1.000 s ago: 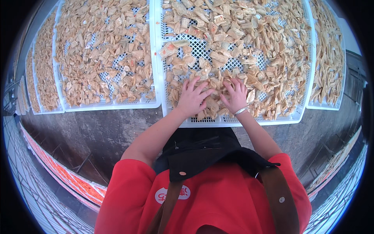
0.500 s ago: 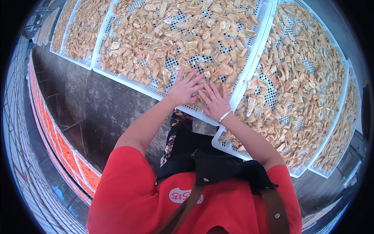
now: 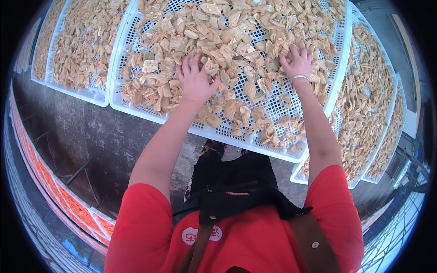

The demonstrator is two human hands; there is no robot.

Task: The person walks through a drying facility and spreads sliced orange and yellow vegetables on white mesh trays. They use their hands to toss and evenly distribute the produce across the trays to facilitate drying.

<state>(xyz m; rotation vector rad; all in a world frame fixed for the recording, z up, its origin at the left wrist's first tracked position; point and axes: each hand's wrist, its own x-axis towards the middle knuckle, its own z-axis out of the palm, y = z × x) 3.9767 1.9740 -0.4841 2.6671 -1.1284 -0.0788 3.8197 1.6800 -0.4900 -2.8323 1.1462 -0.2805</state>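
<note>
A wide white mesh tray lies before me, spread with wrinkled, pale tan dried pieces flecked with small red bits. My left hand rests among the pieces left of the tray's middle, fingers apart and thumb out to the side. A tan piece lies between that thumb and the fingers. Farther right, my right hand touches the layer with spread, slightly bent fingers, a pale bracelet on its wrist. Between the hands and the near rim, the mesh shows through gaps.
More trays of the same pieces stand at the left and the right, close against this one. A long rack of orange-red pieces curves along the far left. Grey concrete floor shows below the tray's near edge.
Both hands were close together near the tray's near rim; now they are farther away and wide apart, the left shifted left, the right shifted right. Pieces near the front lie more spread out.
</note>
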